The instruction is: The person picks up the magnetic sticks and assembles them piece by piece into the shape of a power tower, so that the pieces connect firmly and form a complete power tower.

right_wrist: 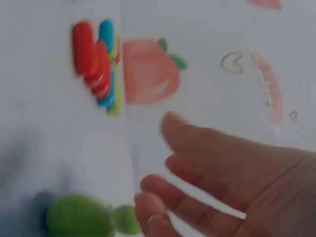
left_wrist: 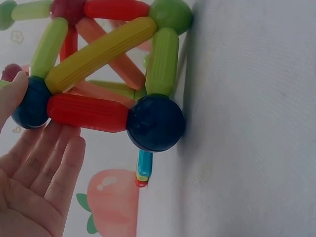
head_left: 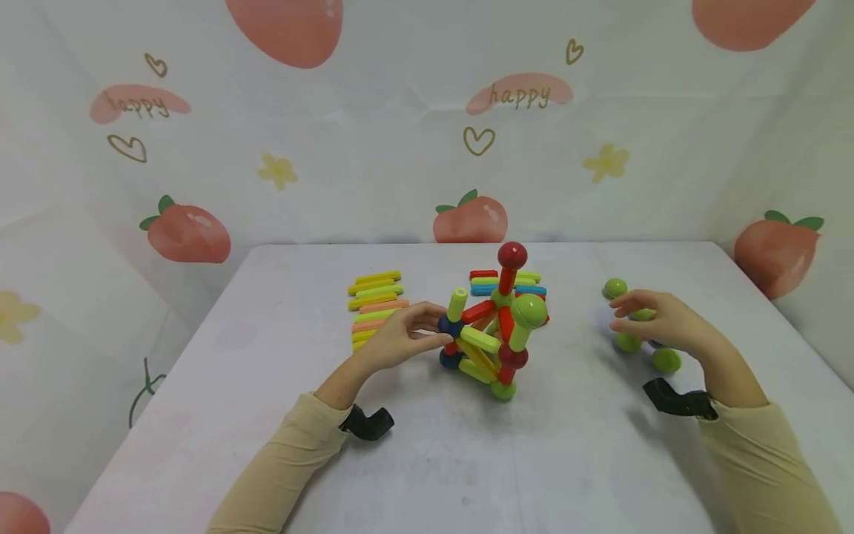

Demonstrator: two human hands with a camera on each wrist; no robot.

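A structure of rods and balls stands on the table in the head view, with red, yellow and light green rods joined by balls. My left hand (head_left: 394,340) pinches its upper left dark blue ball (left_wrist: 32,104) between thumb and fingers. A second dark blue ball (left_wrist: 156,123) sits at the structure's lower corner, joined by a red rod (left_wrist: 89,112). On top is a red ball (head_left: 512,255), and a large green ball (head_left: 530,310) faces me. My right hand (head_left: 677,326), fingers apart and holding nothing, hovers over loose green balls (head_left: 666,361), partly hiding them.
Yellow, green and orange rods (head_left: 376,305) lie in a column behind my left hand. Behind the structure are red, blue and green rods (head_left: 485,282), partly hidden. A fruit-print cloth (head_left: 373,148) hangs behind the table (head_left: 467,475).
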